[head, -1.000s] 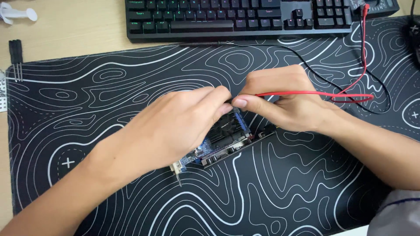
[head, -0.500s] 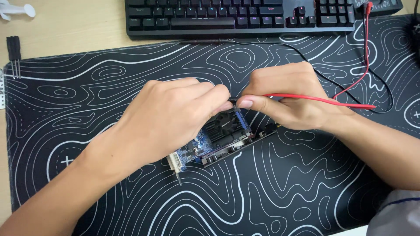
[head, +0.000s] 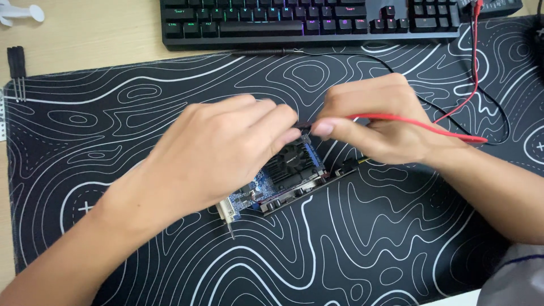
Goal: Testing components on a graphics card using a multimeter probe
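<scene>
The blue circuit board (head: 283,181) with its black heatsink lies tilted at the middle of the black, white-lined desk mat (head: 396,238), with open mat on every side. The left hand (head: 221,153) covers its upper left edge, fingers curled onto it. The right hand (head: 379,119) pinches a red probe lead (head: 419,124) at the board's top corner. A black keyboard (head: 306,22) sits along the worktop's (head: 85,34) far edge, well apart.
</scene>
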